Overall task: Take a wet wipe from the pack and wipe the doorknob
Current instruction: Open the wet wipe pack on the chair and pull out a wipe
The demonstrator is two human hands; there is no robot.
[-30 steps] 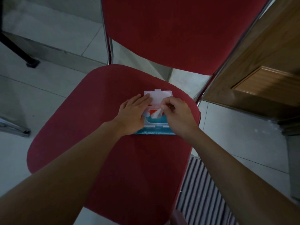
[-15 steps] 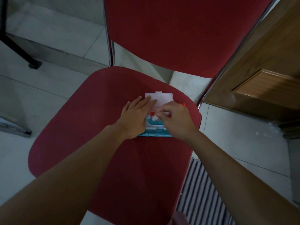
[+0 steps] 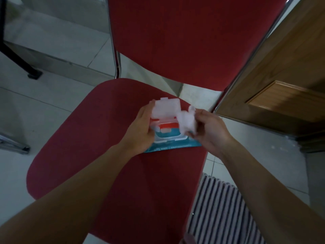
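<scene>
right hand [image 3: 209, 133] pinches wet wipe [image 3: 186, 122] beside open pack [image 3: 167, 136].

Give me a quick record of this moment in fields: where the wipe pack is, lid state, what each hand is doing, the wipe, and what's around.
pack: wet wipe pack lying on the red chair seat
lid: flip lid open, standing up
left hand: left hand holds the pack's left side
right hand: right hand pinches the wipe
wipe: white wipe crumpled, beside the lid, looks clear of the opening
surroundings: wooden door on the right, striped mat on the floor
doorknob: not in view
</scene>
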